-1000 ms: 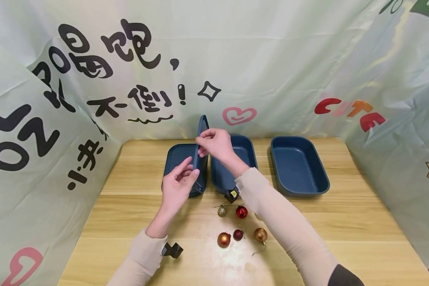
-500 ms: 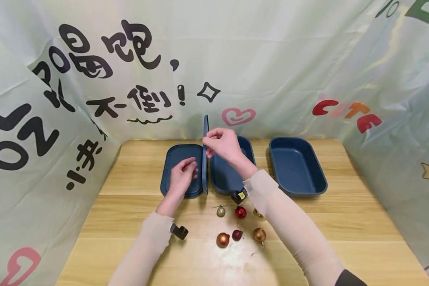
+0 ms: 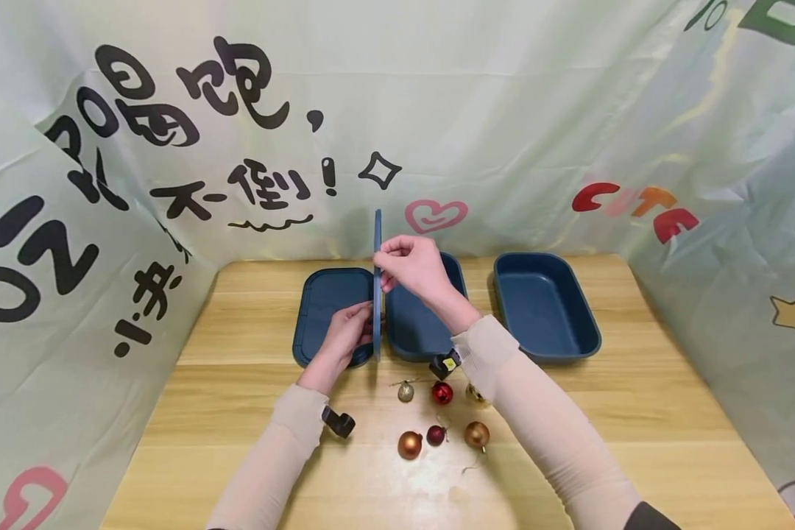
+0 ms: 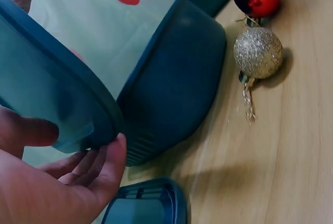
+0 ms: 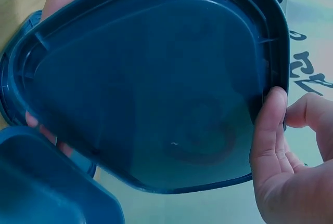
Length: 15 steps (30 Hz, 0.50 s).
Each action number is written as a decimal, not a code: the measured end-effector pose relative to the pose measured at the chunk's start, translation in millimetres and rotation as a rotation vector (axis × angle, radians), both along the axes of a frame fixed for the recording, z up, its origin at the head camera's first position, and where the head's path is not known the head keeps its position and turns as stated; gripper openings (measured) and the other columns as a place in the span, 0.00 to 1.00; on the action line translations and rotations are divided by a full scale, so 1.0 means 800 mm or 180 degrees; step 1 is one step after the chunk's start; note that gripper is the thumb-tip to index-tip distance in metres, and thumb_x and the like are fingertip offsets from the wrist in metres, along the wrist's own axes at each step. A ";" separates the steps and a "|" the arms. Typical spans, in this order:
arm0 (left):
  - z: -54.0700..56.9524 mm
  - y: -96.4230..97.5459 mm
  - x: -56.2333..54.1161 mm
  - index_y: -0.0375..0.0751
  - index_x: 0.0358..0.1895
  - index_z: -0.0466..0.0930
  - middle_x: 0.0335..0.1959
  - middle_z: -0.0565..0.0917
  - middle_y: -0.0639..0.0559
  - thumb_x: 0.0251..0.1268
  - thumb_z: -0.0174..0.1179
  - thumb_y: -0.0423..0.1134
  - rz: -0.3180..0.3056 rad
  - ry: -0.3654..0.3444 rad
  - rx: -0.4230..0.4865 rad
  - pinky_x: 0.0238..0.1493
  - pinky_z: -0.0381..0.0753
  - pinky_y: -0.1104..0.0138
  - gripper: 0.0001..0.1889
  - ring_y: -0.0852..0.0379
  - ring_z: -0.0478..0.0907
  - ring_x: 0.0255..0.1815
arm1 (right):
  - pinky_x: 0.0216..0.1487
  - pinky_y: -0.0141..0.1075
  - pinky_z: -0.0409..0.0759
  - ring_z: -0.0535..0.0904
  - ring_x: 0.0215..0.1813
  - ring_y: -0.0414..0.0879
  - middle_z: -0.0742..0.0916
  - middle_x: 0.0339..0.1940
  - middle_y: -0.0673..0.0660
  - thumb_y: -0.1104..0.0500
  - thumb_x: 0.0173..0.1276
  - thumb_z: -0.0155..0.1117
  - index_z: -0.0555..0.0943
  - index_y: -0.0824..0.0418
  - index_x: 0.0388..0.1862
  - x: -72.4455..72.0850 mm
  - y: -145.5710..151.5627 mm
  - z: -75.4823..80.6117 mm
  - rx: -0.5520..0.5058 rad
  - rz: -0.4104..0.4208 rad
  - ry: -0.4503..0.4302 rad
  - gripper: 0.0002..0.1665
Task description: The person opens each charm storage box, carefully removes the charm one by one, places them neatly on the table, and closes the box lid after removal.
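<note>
A dark blue lid [image 3: 377, 228] stands on edge, upright in the air between both hands. My right hand [image 3: 416, 271] pinches its far part; in the right wrist view the thumb and fingers [image 5: 270, 125] clasp the rim, and the ribbed underside faces that camera. Lower down, my left hand [image 3: 343, 335] grips the lid too, its thumb [image 4: 39, 132] on one face and its fingers around the edge in the left wrist view. Beneath the left hand, a second blue lid [image 3: 324, 302] lies flat. Just right of the held lid sits a blue bin [image 3: 430, 335], partly hidden by my right hand.
Another blue bin [image 3: 550, 309] stands farther right. Several Christmas baubles lie in front: a glittery one [image 3: 405, 391], a red one [image 3: 442, 392], a dark red one [image 3: 436, 435], an orange one [image 3: 409, 444] and a gold one [image 3: 477, 434]. A printed curtain [image 3: 503, 132] encloses the table.
The lid has turned from tilted to upright, seen nearly edge-on. My left hand let go of it, shifted lower, and now holds it again; my right hand kept its pinch.
</note>
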<state>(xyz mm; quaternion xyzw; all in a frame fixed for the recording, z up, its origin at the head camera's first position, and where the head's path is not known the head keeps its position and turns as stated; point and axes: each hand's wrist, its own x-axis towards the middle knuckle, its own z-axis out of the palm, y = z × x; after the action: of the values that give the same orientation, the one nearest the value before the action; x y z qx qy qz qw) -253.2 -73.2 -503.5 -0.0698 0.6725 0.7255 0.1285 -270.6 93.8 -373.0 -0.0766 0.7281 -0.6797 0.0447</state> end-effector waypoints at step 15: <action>-0.002 -0.022 0.001 0.41 0.70 0.81 0.62 0.86 0.37 0.76 0.64 0.39 0.0618 0.0511 -0.0791 0.51 0.82 0.73 0.22 0.50 0.84 0.60 | 0.31 0.36 0.88 0.83 0.23 0.44 0.88 0.27 0.53 0.58 0.72 0.66 0.87 0.67 0.55 0.000 0.071 -0.026 0.0672 -0.0502 -0.0106 0.18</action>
<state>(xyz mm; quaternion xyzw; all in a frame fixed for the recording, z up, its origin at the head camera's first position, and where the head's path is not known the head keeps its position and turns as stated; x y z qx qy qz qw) -252.3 -91.0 -505.0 -0.0917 0.7552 0.6490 -0.0059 -270.6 150.4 -394.1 -0.0028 0.7985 -0.6018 0.0110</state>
